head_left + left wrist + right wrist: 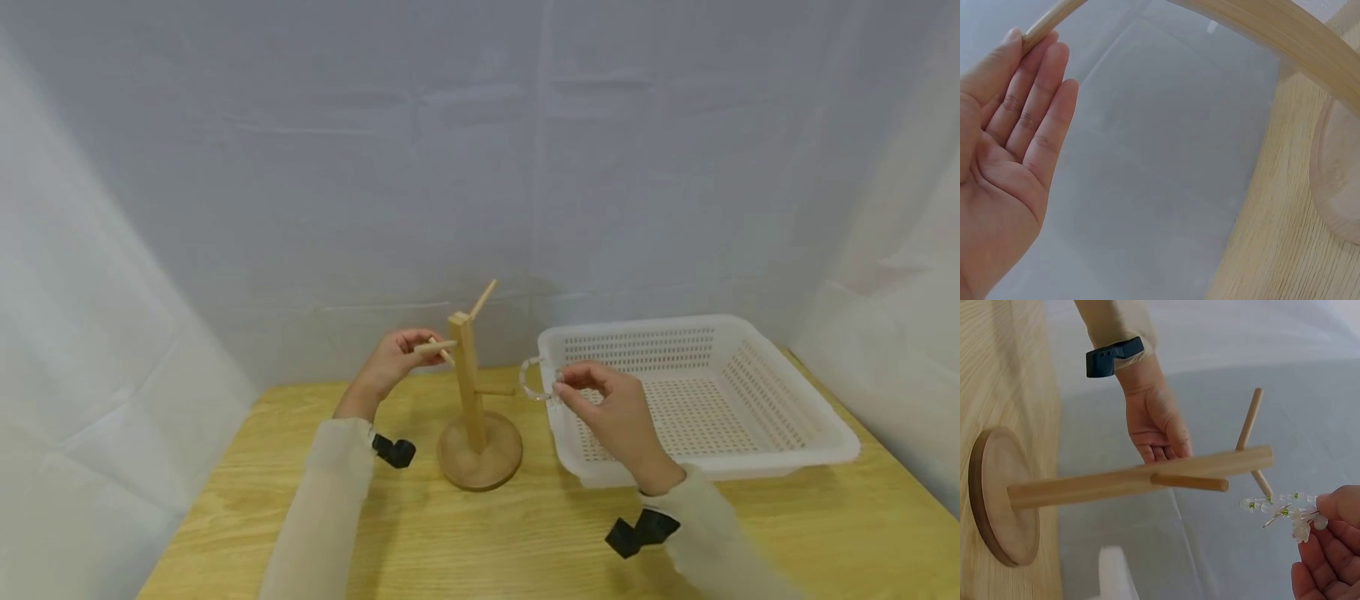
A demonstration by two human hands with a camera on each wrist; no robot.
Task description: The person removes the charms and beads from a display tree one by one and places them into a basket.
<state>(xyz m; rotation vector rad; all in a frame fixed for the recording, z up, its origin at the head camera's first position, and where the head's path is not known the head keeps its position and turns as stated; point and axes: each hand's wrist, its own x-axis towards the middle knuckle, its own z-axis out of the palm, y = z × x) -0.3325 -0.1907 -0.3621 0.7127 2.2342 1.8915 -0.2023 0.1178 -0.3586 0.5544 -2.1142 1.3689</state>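
A wooden peg stand stands upright on a round base, with several thin pegs sticking out of its post. On its left side, my left hand pinches the end of one peg between thumb and index finger; the other fingers stay nearly straight. To the right of the post, my right hand pinches a bracelet of clear and green beads with a pale charm. In the head view the bracelet hangs as a ring, close to the tip of the right-hand peg.
A white perforated plastic basket sits on the wooden table at the right, behind and under my right hand. Pale sheeting rises behind the table and along both sides. A black wrist camera is strapped on my left wrist.
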